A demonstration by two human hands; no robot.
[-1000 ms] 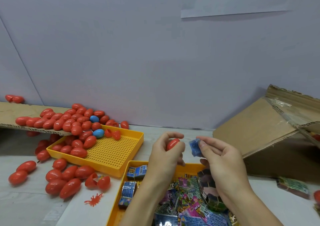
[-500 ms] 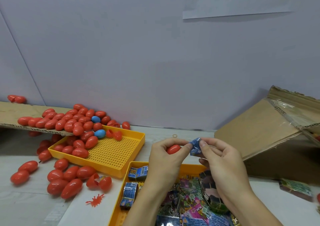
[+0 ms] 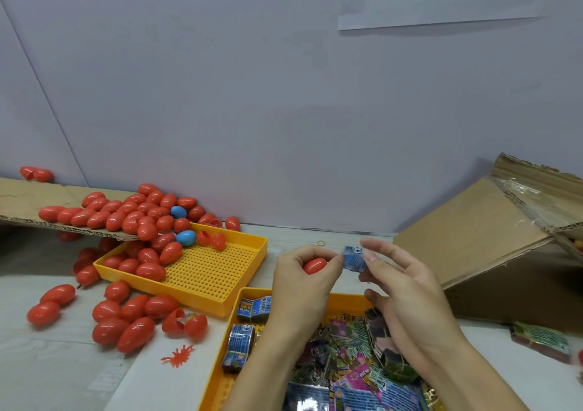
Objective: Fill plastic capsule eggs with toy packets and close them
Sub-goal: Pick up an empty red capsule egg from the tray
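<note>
Crinkly blue packet (image 3: 353, 258) now touches, seemingly, glossy egg (image 3: 314, 265).

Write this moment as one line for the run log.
left hand: holds red egg | right hand: holds blue packet beside egg | packet not inside

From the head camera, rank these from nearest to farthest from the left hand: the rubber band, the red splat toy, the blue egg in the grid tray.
1. Rubber band, just beyond the left hand.
2. Blue egg, far corner of the grid tray, leftward.
3. Red splat toy, near left on the table.
</note>
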